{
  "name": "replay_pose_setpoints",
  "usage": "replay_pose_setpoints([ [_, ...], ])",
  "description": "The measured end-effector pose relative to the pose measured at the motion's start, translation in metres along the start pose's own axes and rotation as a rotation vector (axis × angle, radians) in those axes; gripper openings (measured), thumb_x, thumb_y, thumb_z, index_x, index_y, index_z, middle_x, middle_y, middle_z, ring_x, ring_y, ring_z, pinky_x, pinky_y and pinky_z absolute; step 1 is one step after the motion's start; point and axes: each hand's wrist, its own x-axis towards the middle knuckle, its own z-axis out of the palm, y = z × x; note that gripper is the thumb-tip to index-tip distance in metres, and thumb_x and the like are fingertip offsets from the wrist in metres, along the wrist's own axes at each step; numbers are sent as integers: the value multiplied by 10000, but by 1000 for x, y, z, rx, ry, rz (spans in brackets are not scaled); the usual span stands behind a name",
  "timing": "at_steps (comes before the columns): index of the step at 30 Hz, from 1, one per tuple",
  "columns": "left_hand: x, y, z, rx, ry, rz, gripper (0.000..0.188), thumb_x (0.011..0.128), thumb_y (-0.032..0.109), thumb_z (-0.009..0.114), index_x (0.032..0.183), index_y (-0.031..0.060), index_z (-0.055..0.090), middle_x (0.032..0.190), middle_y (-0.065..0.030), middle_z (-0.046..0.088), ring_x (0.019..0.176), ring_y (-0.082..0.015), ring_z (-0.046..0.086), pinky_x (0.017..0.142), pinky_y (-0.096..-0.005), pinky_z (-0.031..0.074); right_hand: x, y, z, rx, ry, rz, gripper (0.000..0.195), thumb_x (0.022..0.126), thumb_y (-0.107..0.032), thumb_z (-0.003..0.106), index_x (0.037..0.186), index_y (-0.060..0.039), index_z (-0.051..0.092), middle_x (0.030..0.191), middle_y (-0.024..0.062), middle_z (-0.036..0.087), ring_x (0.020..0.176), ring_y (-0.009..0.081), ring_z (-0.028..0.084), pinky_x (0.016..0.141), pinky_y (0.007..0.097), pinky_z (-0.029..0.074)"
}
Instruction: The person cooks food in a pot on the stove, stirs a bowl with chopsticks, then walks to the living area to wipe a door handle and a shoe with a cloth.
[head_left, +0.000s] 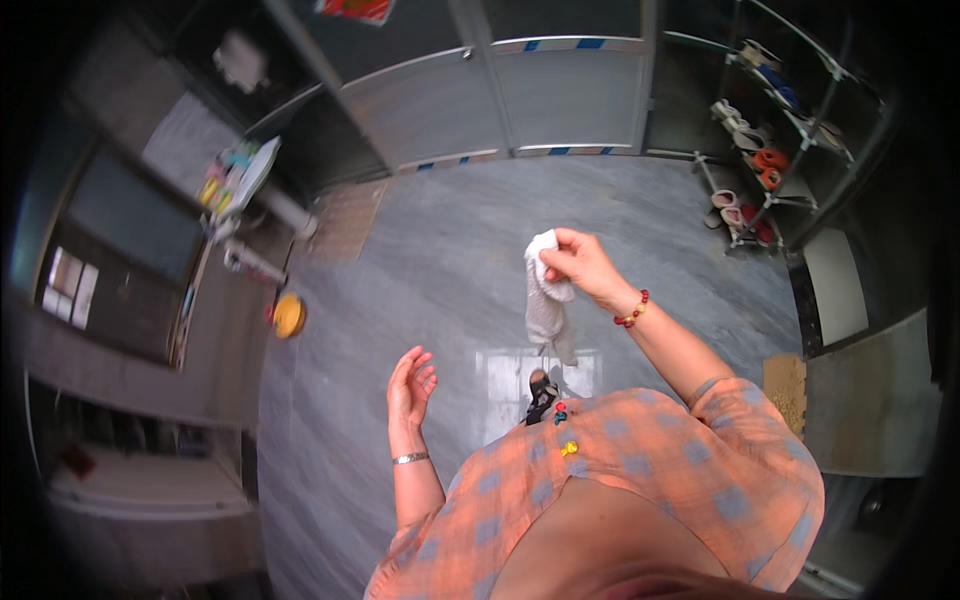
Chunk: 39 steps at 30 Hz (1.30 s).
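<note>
My right hand (583, 264) pinches the top of a white cloth (545, 311), which looks like a sock. The cloth hangs down in folds above the floor, and a second, greyer end shows at its lower right. My left hand (412, 386) is raised to the left of the cloth, apart from it, with its fingers loosely curled and nothing in them. Below the cloth, a dark sandal (540, 396) on one foot shows past the hem of the plaid shirt (600, 435).
Grey marble-look floor (360, 300) surrounds me. A shoe rack (806, 142) with several shoes stands at the far right. At the left are a yellow basin (289, 315) and a washbasin (259, 176) with colourful items. Framed door panels (570, 97) stand ahead.
</note>
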Motion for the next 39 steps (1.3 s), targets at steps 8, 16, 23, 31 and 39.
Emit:
replay_pose_setpoints([
  [8, 237, 80, 162, 116, -371, -111, 352, 961, 271, 567, 1253, 74, 564, 1162, -75, 639, 896, -149, 627, 752, -313, 533, 198, -10, -46, 10, 92, -74, 134, 900, -156, 630, 864, -29, 604, 751, -7, 610, 667, 44, 576, 586, 220, 471],
  [16, 435, 89, 263, 92, -415, -222, 324, 964, 242, 557, 1237, 68, 577, 1157, -75, 643, 869, -158, 630, 762, -315, 524, 404, 10, -97, -24, 30, -115, 189, 883, -133, 608, 746, -28, 532, 674, 6, 588, 604, 51, 576, 529, 245, 451],
  [23, 567, 123, 260, -49, -199, -218, 344, 945, 297, 564, 1235, 116, 602, 1149, -70, 650, 909, -177, 623, 781, -352, 524, 604, 38, -110, -110, -119, -137, 178, 867, -100, 565, 708, -31, 523, 603, 17, 560, 558, 71, 563, 500, 285, 439],
  [31, 726, 159, 300, -55, -221, -293, 333, 944, 234, 583, 1240, 80, 597, 1167, -88, 646, 899, -173, 614, 789, -323, 519, 846, 70, -129, 142, -165, 13, 104, 922, -87, 593, 829, -45, 612, 673, 13, 612, 580, 90, 618, 496, 250, 496],
  [39, 908, 249, 369, 74, -384, -195, 355, 974, 274, 531, 1253, 60, 577, 1201, -84, 633, 983, -177, 617, 815, -332, 529, 1042, -85, -221, 233, 3, -297, 116, 906, -125, 642, 864, -17, 643, 841, 82, 684, 778, 158, 674, 709, 290, 553],
])
